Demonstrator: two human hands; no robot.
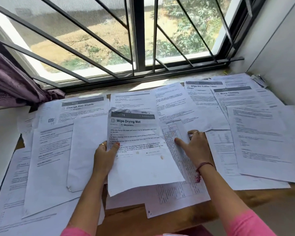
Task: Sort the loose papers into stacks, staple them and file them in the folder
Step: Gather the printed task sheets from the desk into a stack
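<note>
A wooden table (255, 200) stands against the window wall, its brown top showing only along the near edge and in a strip at the far side. Loose printed papers (262, 133) cover nearly all of it, overlapping from left to right. A sheet headed "Change Bed Sheets" (82, 106) lies far left; a "Mirror Cleaning" sheet (232, 94) lies far right.

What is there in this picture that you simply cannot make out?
Head view, the only one:
- Small print on the Wipe Drying Mat sheet: blurred; only the heading reads.
- Table sheet: entries too small, partly under the right hand.
- Left hand: fingers hidden behind the sheet it holds.
- Small object by the right wall: too small to identify.
- Folder, stapler: none recognisable.
</note>
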